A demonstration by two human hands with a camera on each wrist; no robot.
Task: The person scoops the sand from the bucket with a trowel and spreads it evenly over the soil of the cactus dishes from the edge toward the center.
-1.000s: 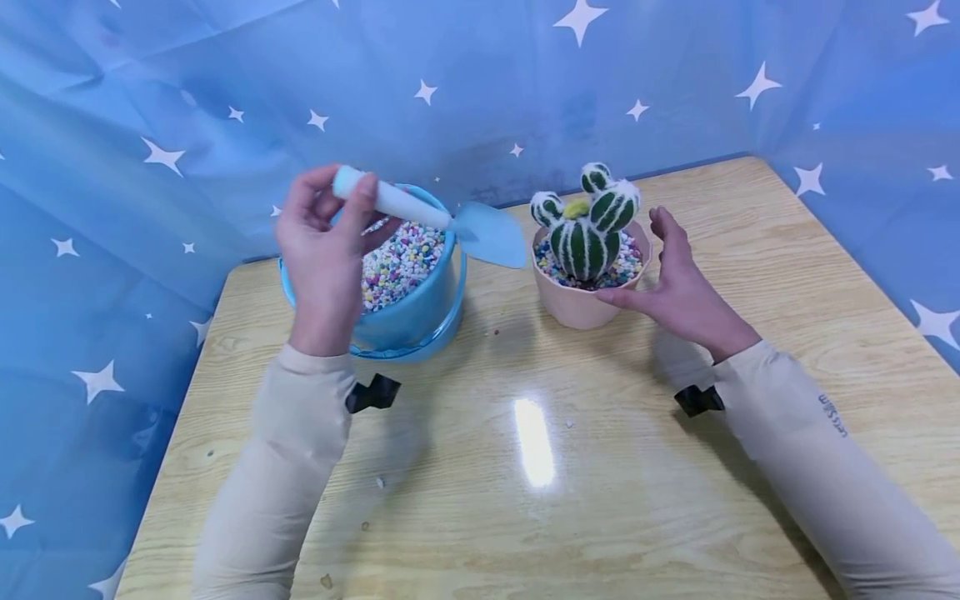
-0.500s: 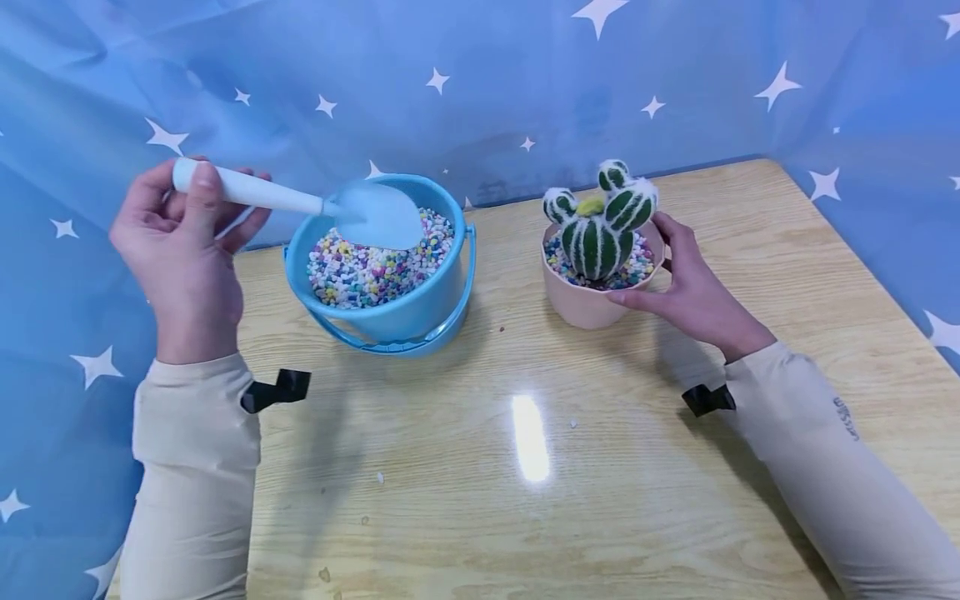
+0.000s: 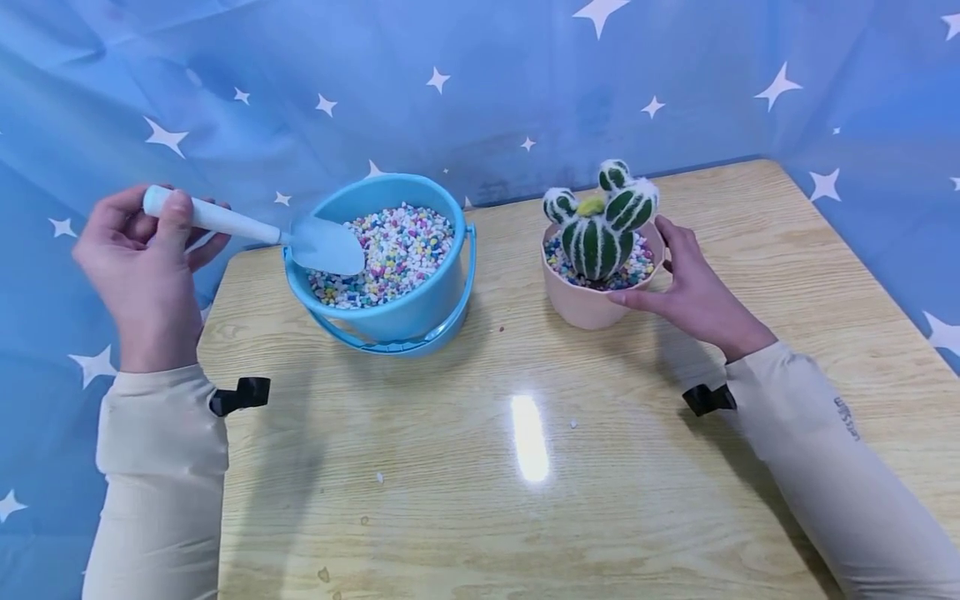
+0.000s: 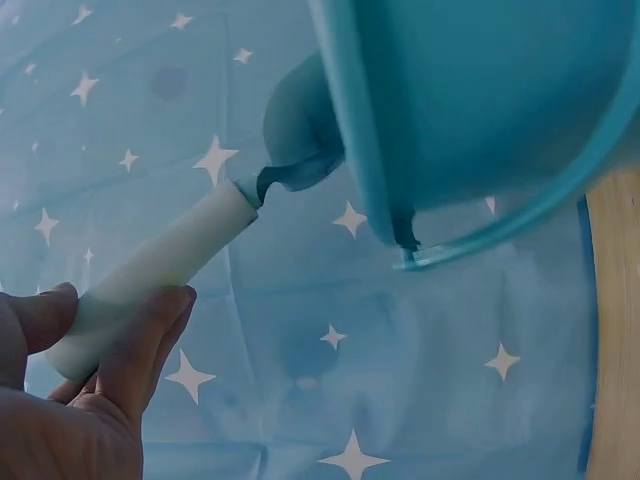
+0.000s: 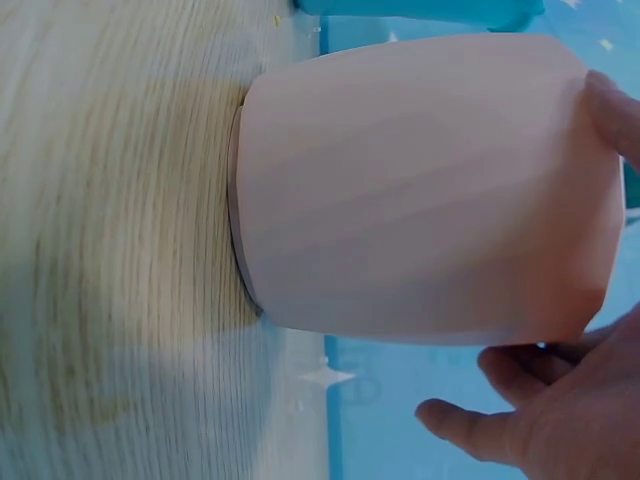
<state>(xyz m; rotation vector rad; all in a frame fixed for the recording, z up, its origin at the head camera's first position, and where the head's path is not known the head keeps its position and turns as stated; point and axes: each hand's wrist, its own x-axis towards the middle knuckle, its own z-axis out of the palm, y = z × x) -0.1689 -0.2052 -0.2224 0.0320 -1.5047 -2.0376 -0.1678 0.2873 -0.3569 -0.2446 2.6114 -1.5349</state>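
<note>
My left hand grips the pale handle of a small trowel. The trowel's blue blade overlaps the left rim of a blue bucket, which is filled with multicoloured pebbles. In the left wrist view, thumb and fingers wrap the handle end, and the blade is partly hidden by the bucket wall. On the right, my right hand holds a pink flowerpot at its rim, thumb in front and fingers behind. A striped green cactus stands in the pot among coloured pebbles.
Pot and bucket stand apart near the back of the wooden table. A blue curtain with white stars hangs behind and beside it. The bucket's handle hangs down in front. A few tiny crumbs lie on the tabletop.
My left hand has carried the trowel leftward, from beside the pot back across the bucket to its left rim. My right hand has closed in on the pot's rim.
</note>
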